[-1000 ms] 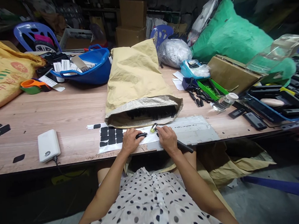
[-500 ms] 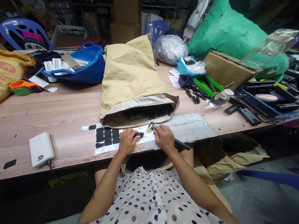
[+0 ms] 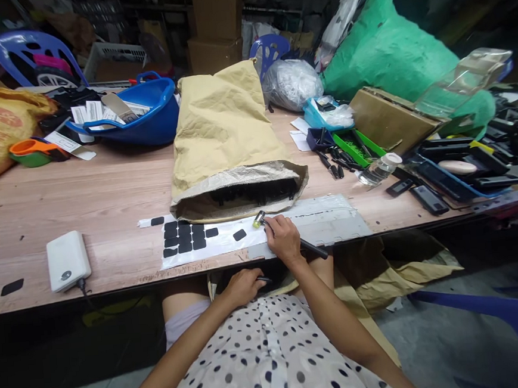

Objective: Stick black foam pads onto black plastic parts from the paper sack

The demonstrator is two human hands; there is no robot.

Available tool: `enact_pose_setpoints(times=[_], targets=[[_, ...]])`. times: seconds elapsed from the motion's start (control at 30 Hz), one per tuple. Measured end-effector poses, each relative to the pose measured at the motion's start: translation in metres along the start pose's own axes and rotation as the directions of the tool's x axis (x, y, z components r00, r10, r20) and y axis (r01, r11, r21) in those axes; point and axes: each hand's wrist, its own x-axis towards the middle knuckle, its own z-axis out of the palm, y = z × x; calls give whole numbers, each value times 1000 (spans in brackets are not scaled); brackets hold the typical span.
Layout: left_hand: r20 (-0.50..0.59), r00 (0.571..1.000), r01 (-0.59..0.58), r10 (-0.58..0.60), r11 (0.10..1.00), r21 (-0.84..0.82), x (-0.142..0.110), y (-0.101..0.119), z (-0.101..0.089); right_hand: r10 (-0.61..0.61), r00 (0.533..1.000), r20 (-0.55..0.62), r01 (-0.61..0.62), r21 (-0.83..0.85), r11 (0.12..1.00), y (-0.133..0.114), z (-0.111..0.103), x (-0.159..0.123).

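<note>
My right hand [image 3: 283, 237] is closed around the black handle of a small hammer [image 3: 258, 219], whose metal head with a yellow-green face lies over the white sheet. Below the table edge, my left hand [image 3: 243, 286] pinches a small black part [image 3: 264, 279] above the mouth of an opened sack [image 3: 288, 285] at my lap. On the white sheet [image 3: 227, 251], black rounded-square pieces [image 3: 184, 237] sit in rows at the left, and a single one [image 3: 239, 235] lies apart. A tan paper sack [image 3: 231, 124] lies just beyond, its dark mouth facing me with black items inside.
A white power bank [image 3: 68, 261] with a cable is at the left front. A blue basin [image 3: 145, 116] holds white boxes. To the right are a green tray [image 3: 359, 148], a clear bottle [image 3: 379, 170], a cardboard box [image 3: 392, 118] and piled black cases [image 3: 454, 169].
My left hand has drawn back from the white sheet to below the table edge, carrying the small black part. My right hand keeps the hammer. The view has shifted slightly.
</note>
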Motion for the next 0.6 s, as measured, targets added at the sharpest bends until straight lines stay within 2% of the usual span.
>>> enact_pose_setpoints(times=[0.07,0.13,0.23,0.33,0.4,0.5,0.57,0.6], targets=[[52,984,171,-172,985,13,8,-9,6,-7,1000,-12,7,2,1000,-1,0,1],[79,959,271,-272,962,29,12,-16,10,-9,1000,-20,9,0,1000,-1,-1,1],[89,945,310,-314,949,53,12,-20,12,-6,1000,-22,6,-5,1000,-1,-1,2],[85,951,294,-298,954,59,6,-15,8,-7,1000,-11,7,-1,1000,-1,-2,2],[84,969,229,-234,971,62,1,-7,1,-4,1000,-3,4,0,1000,-1,-2,1],[97,995,-22,24,1000,-22,-5,7,-21,7,1000,7,-7,1,1000,-1,-2,1],[19,985,-165,170,976,-144,-2,14,-44,15,1000,14,-15,2,1000,-1,-2,1],[-71,981,-188,178,963,-192,3,15,-57,19,1000,19,-19,4,1000,-1,-2,1]])
